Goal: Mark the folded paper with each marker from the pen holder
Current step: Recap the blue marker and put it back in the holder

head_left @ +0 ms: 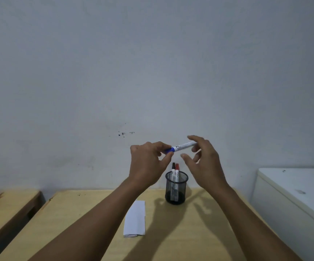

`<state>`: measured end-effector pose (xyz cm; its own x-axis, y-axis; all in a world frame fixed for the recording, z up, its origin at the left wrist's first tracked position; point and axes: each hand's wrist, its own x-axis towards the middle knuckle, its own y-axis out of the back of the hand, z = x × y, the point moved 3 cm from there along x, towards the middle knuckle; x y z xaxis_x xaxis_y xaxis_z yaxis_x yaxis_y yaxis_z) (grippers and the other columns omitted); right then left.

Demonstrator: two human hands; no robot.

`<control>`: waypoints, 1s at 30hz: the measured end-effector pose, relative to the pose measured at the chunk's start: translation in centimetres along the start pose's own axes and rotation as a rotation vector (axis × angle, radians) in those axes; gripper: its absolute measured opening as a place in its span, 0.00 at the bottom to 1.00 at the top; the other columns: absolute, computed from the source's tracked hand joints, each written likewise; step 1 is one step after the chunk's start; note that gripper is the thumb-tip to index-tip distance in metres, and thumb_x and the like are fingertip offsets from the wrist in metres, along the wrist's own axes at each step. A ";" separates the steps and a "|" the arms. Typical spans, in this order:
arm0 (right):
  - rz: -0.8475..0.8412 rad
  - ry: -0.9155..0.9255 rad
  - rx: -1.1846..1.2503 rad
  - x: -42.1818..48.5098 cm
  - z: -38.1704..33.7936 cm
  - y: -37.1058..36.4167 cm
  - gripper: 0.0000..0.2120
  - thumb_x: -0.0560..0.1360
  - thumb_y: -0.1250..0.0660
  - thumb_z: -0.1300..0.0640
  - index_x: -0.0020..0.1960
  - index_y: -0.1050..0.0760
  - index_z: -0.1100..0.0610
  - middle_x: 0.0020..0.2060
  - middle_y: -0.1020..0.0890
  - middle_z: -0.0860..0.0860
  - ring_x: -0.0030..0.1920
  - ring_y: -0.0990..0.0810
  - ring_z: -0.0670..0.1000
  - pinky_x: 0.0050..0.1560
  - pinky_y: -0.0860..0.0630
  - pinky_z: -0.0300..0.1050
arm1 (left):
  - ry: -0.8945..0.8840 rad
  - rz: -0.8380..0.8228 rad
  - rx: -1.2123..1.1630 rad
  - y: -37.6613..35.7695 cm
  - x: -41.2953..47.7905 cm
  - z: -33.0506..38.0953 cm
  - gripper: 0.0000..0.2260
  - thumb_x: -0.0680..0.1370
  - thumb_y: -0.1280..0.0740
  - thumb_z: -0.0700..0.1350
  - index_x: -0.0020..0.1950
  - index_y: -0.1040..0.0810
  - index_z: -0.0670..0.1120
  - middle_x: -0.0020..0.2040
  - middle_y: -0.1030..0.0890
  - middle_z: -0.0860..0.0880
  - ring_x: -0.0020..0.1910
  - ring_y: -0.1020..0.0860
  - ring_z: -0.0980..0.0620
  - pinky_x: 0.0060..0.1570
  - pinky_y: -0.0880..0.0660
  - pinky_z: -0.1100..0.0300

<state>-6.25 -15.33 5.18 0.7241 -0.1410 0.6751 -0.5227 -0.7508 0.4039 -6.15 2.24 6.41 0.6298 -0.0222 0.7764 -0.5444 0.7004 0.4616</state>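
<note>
Two hands hold one blue marker (180, 147) in the air above the pen holder (176, 187); the left hand (148, 162) pinches the blue cap end between thumb and fingers, closed on it; the right hand (205, 159) touches the white barrel's far end with its upper fingers only, thumb and lower fingers spread apart, so its hold appears loose. Judged step: uncapping the first marker, with no mark yet visible on the folded paper (135, 219). The next move calls for a firmer right-hand grasp on the barrel, then a straight pull apart along the marker's axis. Directly below the grip, the mesh holder stands upright with a black marker (173, 167) and a red marker (177, 167) inside; the paper lies flat below and left of the grip, under the left forearm, well apart from the holder. Room for moving: the table (199, 232) surface beneath is bare around the paper; its far edge lies just behind the holder, against the wall; a white cabinet (293, 194) stands off to the right.
</note>
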 end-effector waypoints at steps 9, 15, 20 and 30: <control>-0.037 -0.055 0.071 4.1 7.4 -3.7 0.05 0.77 0.28 0.55 0.51 0.18 0.55 0.45 0.18 0.49 0.41 0.20 0.44 0.38 0.29 0.28 | -0.057 -0.179 0.089 -6.7 3.9 -2.1 0.13 0.78 0.35 0.60 0.58 0.20 0.57 0.41 0.16 0.60 0.42 0.18 0.59 0.57 0.31 0.51; -0.156 -0.230 -0.014 3.4 12.0 -6.6 0.20 0.79 0.32 0.52 0.70 0.29 0.50 0.41 0.19 0.45 0.39 0.20 0.45 0.42 0.20 0.49 | -0.005 -0.608 0.342 -13.7 4.4 -5.8 0.15 0.80 0.38 0.54 0.66 0.24 0.54 0.56 0.16 0.49 0.53 0.19 0.49 0.48 0.23 0.54; -0.231 -0.217 -0.109 2.7 14.2 -8.3 0.25 0.79 0.33 0.50 0.72 0.38 0.41 0.41 0.17 0.45 0.42 0.18 0.49 0.42 0.19 0.51 | -0.009 -0.698 0.372 -16.8 4.3 -6.9 0.15 0.80 0.38 0.48 0.66 0.23 0.53 0.59 0.18 0.48 0.52 0.19 0.47 0.38 0.26 0.59; -0.344 -0.151 -0.199 2.5 16.0 -9.8 0.20 0.79 0.34 0.50 0.70 0.30 0.45 0.51 0.19 0.47 0.53 0.21 0.50 0.50 0.20 0.51 | 0.082 -0.664 0.196 -18.2 4.3 -7.8 0.11 0.78 0.34 0.44 0.59 0.21 0.50 0.55 0.18 0.46 0.49 0.19 0.46 0.42 0.23 0.55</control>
<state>7.91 -18.62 -6.95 0.9218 -0.0079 0.3876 -0.3045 -0.6334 0.7114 10.81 -5.01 -1.99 0.8995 -0.3423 0.2715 -0.1144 0.4150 0.9026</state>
